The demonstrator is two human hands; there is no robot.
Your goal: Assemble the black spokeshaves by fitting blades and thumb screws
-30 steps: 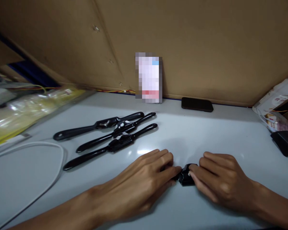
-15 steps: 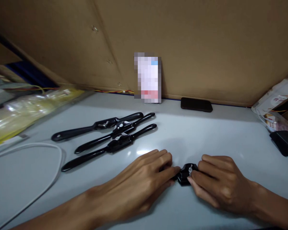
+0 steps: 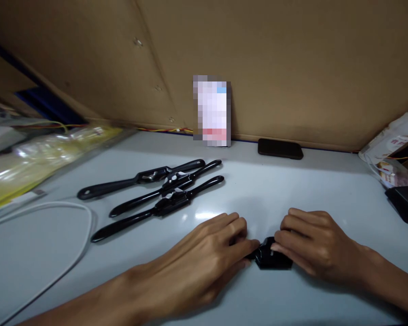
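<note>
A black spokeshave (image 3: 274, 260) lies low over the table in front of me, its middle body showing between my hands. My left hand (image 3: 221, 249) is closed around its left handle, which the fingers mostly hide. Bent over the right part of the body, my right hand (image 3: 313, 246) has its thumb and fingertips together at the silver fitting. That hand covers the blade area and the right handle. To the left, two glossy black spokeshaves (image 3: 173, 201) (image 3: 166, 183) lie side by side, and a matte black spokeshave (image 3: 153, 175) rests just behind them.
A dark phone (image 3: 280, 148) lies by the cardboard wall (image 3: 292, 68), near a blurred upright screen (image 3: 214, 113). At left are a white cable (image 3: 85, 226) and clear plastic packaging (image 3: 51, 156). A black object (image 3: 406, 203) sits at the right edge.
My right hand has lifted slightly off the spokeshave's body, uncovering more of its lower edge, and the fingertips now cover the silver fitting. My left hand keeps its hold.
</note>
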